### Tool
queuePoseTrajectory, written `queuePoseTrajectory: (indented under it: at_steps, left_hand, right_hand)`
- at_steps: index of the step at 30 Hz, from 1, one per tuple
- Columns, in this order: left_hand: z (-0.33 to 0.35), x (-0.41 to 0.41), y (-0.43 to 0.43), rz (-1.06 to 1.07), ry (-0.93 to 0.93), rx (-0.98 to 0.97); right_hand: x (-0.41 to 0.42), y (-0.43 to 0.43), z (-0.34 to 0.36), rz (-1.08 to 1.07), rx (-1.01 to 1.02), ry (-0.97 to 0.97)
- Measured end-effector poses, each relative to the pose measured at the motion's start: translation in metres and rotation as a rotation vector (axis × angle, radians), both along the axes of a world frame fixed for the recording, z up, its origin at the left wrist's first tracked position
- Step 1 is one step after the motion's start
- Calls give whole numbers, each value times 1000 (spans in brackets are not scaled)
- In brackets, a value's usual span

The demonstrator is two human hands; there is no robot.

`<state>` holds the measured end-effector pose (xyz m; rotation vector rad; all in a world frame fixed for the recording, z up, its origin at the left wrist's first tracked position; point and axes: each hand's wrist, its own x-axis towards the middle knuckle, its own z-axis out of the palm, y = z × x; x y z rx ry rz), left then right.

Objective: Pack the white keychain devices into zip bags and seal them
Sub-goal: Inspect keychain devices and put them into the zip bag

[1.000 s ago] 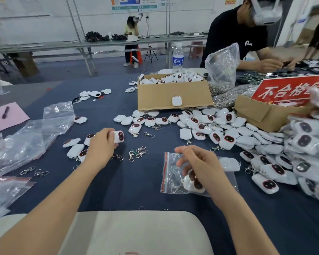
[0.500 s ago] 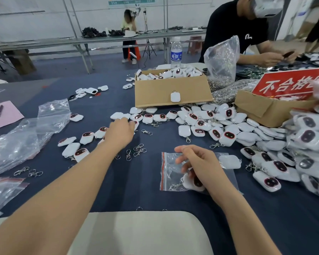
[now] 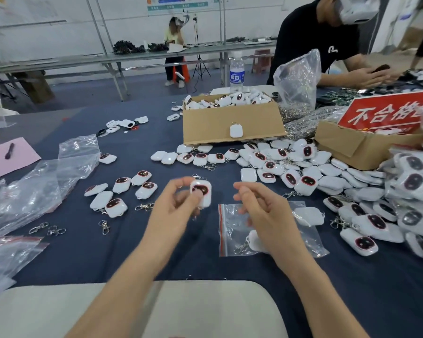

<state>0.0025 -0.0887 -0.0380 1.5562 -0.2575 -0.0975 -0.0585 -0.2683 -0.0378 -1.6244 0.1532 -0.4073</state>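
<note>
Between your two hands, your left hand [image 3: 174, 208] pinches one white keychain device [image 3: 200, 195] in its fingertips. Just to the right of it, your right hand [image 3: 264, 213] hangs over the zip bag [image 3: 232, 228] with its fingers curled. You cannot tell if it holds the bag. Under that hand, a second device [image 3: 254, 240] lies in the bag on the blue surface [image 3: 132, 252]. Farther right sits a big pile of devices [image 3: 352, 181].

table [image 3: 132, 259], blue-covered | keychain devices [image 3: 305, 182], zip bag [image 3: 232, 230], clasps [image 3: 47, 228], cardboard box [image 3: 230, 118] | pink sheet [image 3: 0, 164], perhaps a pen [image 3: 9, 150]
</note>
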Motion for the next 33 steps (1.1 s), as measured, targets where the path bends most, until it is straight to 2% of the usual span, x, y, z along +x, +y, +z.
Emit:
queuePoseTrajectory:
  at_steps: [2, 7, 13, 25, 33]
  left_hand:
    - [-12, -21, -2, -17, 69, -83]
    - [-16, -25, -4, -49, 110, -122]
    - [-14, -21, -2, -119, 118, -113]
    - [-18, -21, -1, -148, 98, -80]
    - [-17, -19, -3, -189, 108, -143]
  right_hand:
    - [2, 11, -2, 40, -48, -12]
    - [3, 24, -11, 110, -244, 18]
    - [6, 22, -18, 89, -124, 72]
    - [8, 22, -21, 85, -132, 86]
    - [10, 18, -21, 84, -107, 78]
